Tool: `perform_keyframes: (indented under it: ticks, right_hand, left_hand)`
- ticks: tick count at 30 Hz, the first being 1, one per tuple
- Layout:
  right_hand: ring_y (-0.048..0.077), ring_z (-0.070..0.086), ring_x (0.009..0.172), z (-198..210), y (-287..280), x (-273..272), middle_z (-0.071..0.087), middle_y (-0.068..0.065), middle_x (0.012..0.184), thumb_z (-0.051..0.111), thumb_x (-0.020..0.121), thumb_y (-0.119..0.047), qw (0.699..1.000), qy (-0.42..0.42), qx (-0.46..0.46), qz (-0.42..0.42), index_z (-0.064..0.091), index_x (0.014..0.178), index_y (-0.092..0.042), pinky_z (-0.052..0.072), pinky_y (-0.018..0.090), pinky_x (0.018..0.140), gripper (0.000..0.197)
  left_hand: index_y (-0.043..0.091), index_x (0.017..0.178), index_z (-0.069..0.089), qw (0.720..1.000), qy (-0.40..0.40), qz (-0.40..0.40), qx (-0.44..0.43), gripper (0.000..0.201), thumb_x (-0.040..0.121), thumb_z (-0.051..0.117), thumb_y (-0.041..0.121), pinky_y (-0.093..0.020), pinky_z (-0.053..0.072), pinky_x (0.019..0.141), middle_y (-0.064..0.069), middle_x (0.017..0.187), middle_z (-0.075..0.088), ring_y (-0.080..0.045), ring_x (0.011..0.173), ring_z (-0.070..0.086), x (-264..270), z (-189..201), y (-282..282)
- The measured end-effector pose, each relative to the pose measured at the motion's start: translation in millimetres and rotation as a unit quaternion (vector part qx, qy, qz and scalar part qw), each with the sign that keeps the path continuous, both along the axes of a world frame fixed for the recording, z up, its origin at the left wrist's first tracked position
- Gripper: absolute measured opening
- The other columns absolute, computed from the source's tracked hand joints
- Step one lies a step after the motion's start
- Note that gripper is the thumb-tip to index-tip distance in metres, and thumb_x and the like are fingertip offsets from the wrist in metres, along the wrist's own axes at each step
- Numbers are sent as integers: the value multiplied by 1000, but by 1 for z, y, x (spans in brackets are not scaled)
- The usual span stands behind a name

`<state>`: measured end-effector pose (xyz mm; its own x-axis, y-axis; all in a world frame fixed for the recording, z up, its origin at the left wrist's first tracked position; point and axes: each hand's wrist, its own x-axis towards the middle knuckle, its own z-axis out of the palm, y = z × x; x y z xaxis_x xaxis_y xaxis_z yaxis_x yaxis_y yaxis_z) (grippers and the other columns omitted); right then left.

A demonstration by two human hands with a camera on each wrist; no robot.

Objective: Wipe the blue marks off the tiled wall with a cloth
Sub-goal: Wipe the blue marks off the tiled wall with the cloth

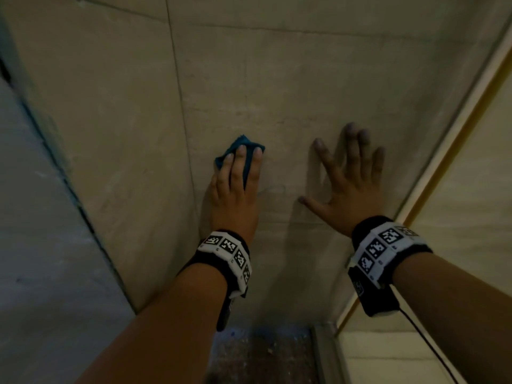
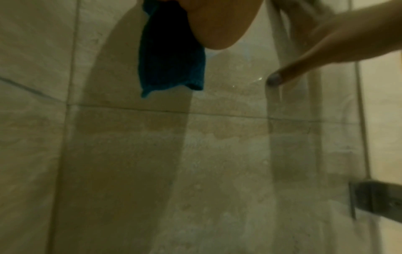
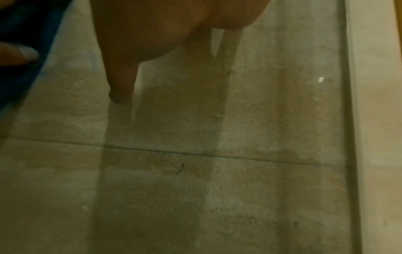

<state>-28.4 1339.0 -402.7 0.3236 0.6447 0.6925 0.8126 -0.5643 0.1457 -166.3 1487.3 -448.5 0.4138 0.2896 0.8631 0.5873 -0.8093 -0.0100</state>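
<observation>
The beige tiled wall [image 1: 249,79] fills the head view. My left hand [image 1: 239,162] lies flat on it, straight fingers pressing a folded blue cloth [image 1: 235,142] against the tile; the cloth sticks out past the fingertips. A faint bluish smear [image 1: 273,188] shows just right of that hand. My right hand [image 1: 352,173] rests flat on the wall further right, fingers spread, holding nothing. The left wrist view shows the cloth [image 2: 172,60] hanging under my palm and the right thumb [image 2: 304,65] touching the tile. The right wrist view shows the right hand's thumb [image 3: 121,77] on the wall and the cloth [image 3: 26,72] at the left edge.
A glass panel with a pale frame [image 1: 443,162] closes off the right side, held by a metal bracket [image 2: 378,199] low on the wall. A grey side wall [image 1: 41,217] meets the tiles at the left corner. Dark speckled floor [image 1: 263,356] lies below.
</observation>
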Motion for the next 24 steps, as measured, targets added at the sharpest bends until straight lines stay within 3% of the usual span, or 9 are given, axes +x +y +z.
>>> perform_keyframes:
  ticks: [4, 7, 10, 12, 14, 16, 20, 22, 24]
  right_hand:
    - [28, -38, 134, 0, 4, 3, -37, 2, 150, 68, 56, -76, 998, 42, -41, -14, -21, 146, -37, -14, 58, 110, 132]
    - [29, -40, 133, 2, 5, 2, -36, 4, 151, 69, 54, -76, 997, 54, -47, -18, -22, 145, -37, -20, 55, 108, 135]
    - [28, -42, 131, 2, 5, 2, -48, 2, 143, 69, 55, -76, 996, 62, -56, -20, -24, 145, -36, -21, 54, 107, 135]
    - [28, -42, 131, 3, 4, 1, -48, 2, 142, 69, 55, -76, 996, 62, -56, -18, -23, 145, -36, -21, 54, 108, 135]
    - [28, -42, 132, 3, 4, 1, -47, 2, 143, 68, 55, -76, 996, 62, -59, -16, -21, 146, -36, -20, 55, 108, 134]
    - [28, -42, 132, 3, 3, 1, -47, 2, 143, 67, 55, -77, 995, 65, -68, -20, -22, 146, -36, -19, 55, 108, 134]
    - [28, -42, 132, 4, 3, 1, -47, 2, 143, 67, 55, -78, 995, 63, -73, -22, -22, 146, -35, -21, 55, 107, 134]
    - [29, -41, 132, 4, 3, 1, -47, 3, 143, 67, 55, -78, 995, 62, -74, -22, -22, 146, -35, -20, 55, 108, 134]
    - [29, -40, 133, 4, 3, 1, -46, 4, 144, 66, 56, -79, 995, 63, -75, -22, -22, 146, -35, -20, 55, 107, 134]
  left_hand:
    - [16, 146, 20, 1000, -10, 0, 16, 65, 81, 25, 10, -43, 42, 102, -12, 146, 21, -28, 129, 27, 0, 4, -7]
    - [17, 144, 24, 999, -16, 13, 29, 67, 80, 43, 11, -47, 30, 108, -13, 145, 22, -29, 128, 28, -3, 12, -11]
    - [17, 144, 27, 999, -6, 26, 27, 78, 73, 59, 14, -48, 14, 110, -14, 147, 29, -30, 133, 25, -7, 16, -11]
    - [15, 143, 30, 999, 4, 24, 37, 78, 72, 61, 11, -47, 16, 112, -17, 146, 40, -32, 135, 27, -8, 17, -10]
    - [12, 142, 30, 1000, 6, 8, 26, 79, 70, 59, 4, -45, 29, 110, -19, 145, 42, -34, 135, 35, -8, 16, -10]
    - [9, 145, 26, 1000, 10, -5, 4, 80, 70, 53, -1, -43, 36, 106, -20, 149, 35, -34, 137, 34, -8, 12, -11]
    - [9, 150, -14, 997, 79, 14, 2, 78, 84, 27, -1, -39, 15, 115, -14, 155, 3, -29, 143, 7, -9, -4, -7]
    - [8, 148, -21, 994, 102, 22, 13, 77, 83, 19, -3, -39, 12, 115, -12, 155, 2, -28, 143, 5, -11, -9, -5]
    - [10, 147, -23, 992, 126, 12, 10, 85, 79, 25, -7, -40, 6, 117, -10, 156, -2, -26, 144, -1, -14, -12, -6]
